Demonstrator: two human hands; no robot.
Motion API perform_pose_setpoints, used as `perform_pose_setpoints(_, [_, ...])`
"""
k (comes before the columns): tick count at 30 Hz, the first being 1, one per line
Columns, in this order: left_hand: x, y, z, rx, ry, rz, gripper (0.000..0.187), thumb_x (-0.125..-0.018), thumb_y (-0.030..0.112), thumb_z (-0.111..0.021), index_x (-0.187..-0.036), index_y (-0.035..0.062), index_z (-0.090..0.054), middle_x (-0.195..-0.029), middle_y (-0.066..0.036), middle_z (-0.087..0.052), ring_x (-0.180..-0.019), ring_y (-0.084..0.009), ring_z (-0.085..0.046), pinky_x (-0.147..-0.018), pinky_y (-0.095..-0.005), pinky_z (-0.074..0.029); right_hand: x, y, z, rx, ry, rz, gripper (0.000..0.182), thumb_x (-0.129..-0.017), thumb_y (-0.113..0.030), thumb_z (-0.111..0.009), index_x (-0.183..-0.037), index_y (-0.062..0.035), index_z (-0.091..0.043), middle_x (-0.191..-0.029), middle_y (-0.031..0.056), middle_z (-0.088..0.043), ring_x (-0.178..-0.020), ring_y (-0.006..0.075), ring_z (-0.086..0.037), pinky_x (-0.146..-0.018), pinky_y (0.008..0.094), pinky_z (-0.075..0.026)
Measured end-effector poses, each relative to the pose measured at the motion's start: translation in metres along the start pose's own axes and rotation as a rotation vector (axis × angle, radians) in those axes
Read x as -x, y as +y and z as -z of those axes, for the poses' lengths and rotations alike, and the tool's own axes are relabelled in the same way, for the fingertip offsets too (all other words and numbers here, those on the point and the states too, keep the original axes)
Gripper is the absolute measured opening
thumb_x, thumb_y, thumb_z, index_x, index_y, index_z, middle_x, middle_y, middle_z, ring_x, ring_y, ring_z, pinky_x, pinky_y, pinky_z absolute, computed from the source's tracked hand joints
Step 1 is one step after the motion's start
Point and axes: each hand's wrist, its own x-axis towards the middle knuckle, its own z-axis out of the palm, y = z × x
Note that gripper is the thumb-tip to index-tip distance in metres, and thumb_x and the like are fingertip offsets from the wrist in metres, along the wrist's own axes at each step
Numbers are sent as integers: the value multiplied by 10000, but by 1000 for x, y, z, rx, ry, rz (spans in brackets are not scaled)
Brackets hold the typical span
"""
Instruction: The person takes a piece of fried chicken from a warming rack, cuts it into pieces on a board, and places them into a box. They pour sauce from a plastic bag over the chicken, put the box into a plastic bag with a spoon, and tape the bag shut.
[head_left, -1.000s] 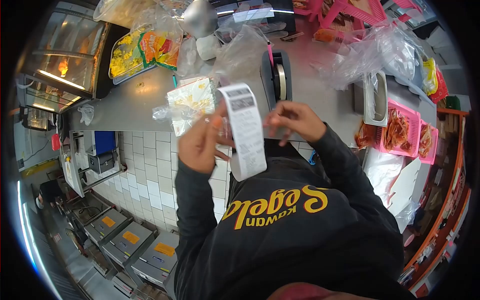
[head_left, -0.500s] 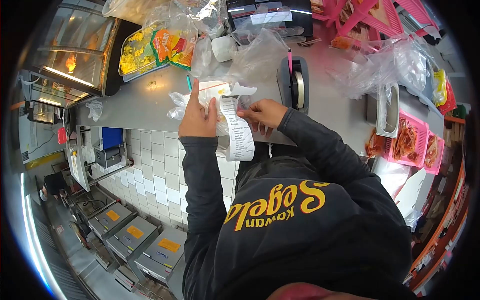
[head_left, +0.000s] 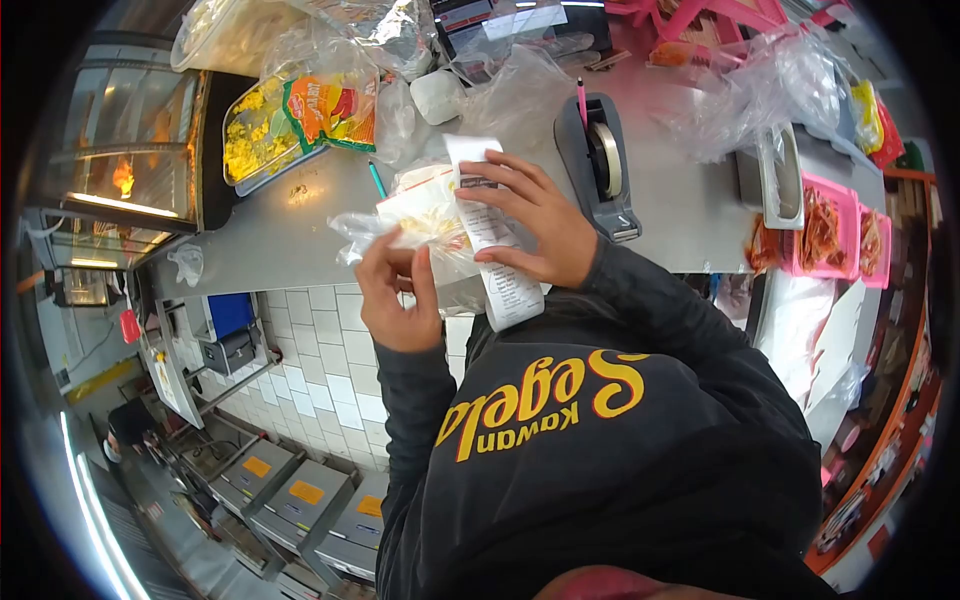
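A long printed receipt [head_left: 512, 300] runs down over the counter's front edge, its upper end curling up. My right hand [head_left: 545, 220] is on the receipt, fingers across its upper part and thumb lower down, gripping it. Beneath and left of the paper lies a clear plastic bag [head_left: 350, 228] with pale and reddish contents, beside a white packet [head_left: 425, 185]. My left hand [head_left: 400, 295] is at the bag's near side, its fingers loosely bent and the thumb apart from them; nothing shows between them.
A tape dispenser [head_left: 592, 150] with a pink pen stands right on the steel counter [head_left: 290, 225]. A tray of yellow food [head_left: 250, 145] and a printed food packet [head_left: 330, 110] are at left. Pink baskets [head_left: 838, 255] sit at right; a heated display cabinet [head_left: 120, 150] is far left.
My right hand has gone from pinching the receipt's edge to lying across it with fingers spread. My left hand has moved down, its raised index finger now bent. The receipt has shifted right.
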Motion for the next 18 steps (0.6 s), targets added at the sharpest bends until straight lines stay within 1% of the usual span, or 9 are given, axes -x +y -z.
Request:
perform_pose_setpoints(1, [6, -4, 7, -44, -18, -88, 231, -863, 48, -565, -1083, 26, -501, -734, -25, -554, -545, -74, -512, -485, -193, -421, -3, 0, -6, 4, 10, -12, 581, -742, -311, -694, -1241, -114, -471, -1314, 92, -419, -1250, 341, -321, -997, 434, -322])
perform_pose_setpoints(3, [17, -12, 23, -81, -125, -87, 195, -863, 55, -569, -1048, 24, -517, -753, -30, -562, -567, -78, -519, -496, -191, -421, -7, 1, -19, 104, -78, -55, 761, -662, -459, -722, -1295, -149, -434, -1426, 83, -277, -1323, 368, -186, -1031, 553, -221])
perform_pose_setpoints(4, [19, -17, 29, -122, -220, -82, 160, -862, 62, -573, -1012, 22, -534, -773, -35, -571, -589, -82, -525, -507, -189, -421, -9, 3, -23, 120, -148, -88, 962, -592, -554, -727, -1377, -186, -310, -1471, 93, -165, -1343, 401, -103, -1017, 626, -145])
perform_pose_setpoints(7, [19, -35, 38, -146, -207, -41, 162, -829, 62, -615, -975, 24, -556, -713, -30, -551, -577, -82, -503, -481, -201, -389, -5, -5, -23, 143, -160, -161, 1100, -566, -573, -734, -1424, -178, -170, -1485, 119, -96, -1351, 407, -51, -1021, 620, -126])
perform_pose_setpoints(8, [16, -36, 42, -161, -250, 0, 208, -842, 104, -615, -1020, 27, -537, -782, -30, -564, -626, -70, -509, -504, -184, -391, -1, -8, -23, 153, -144, -178, 1100, -566, -573, -734, -1424, -178, -170, -1485, 119, -96, -1351, 407, -51, -1021, 620, -126])
perform_pose_setpoints(10, [10, -39, 49, -141, -270, -5, 239, -836, 107, -623, -1037, 23, -525, -773, -25, -550, -623, -66, -498, -501, -185, -385, 11, -12, -23, -21, 13, -193, 1204, -539, -548, -764, -1437, -162, -60, -1492, 136, -32, -1363, 371, -1, -1040, 580, -117])
perform_pose_setpoints(14, [-7, -46, 52, 13, -389, 19, 334, -823, 105, -642, -1101, 13, -483, -770, -13, -521, -610, -50, -452, -489, -188, -362, 52, -26, -4, -139, 281, -242, 1143, -597, -519, -750, -1429, -86, -96, -1487, 133, -83, -1372, 305, -61, -1067, 474, -159])
perform_pose_setpoints(16, [-16, -52, 45, 145, -469, 57, 350, -819, 99, -646, -1111, 9, -474, -785, -14, -528, -614, -46, -445, -489, -189, -359, 78, -33, -3, -276, 510, -436, 859, -695, -351, -745, -1383, -124, -284, -1460, 115, -200, -1336, 281, -218, -1034, 450, -255])
perform_pose_setpoints(18, [-27, -61, 30, 321, -470, 47, 479, -800, 84, -657, -1218, -19, -446, -734, -14, -553, -581, -46, -460, -523, -187, -377, 104, -42, -12, -223, 589, -490, 721, -726, -315, -721, -1325, -122, -369, -1431, 106, -258, -1295, 267, -286, -1009, 430, -292])
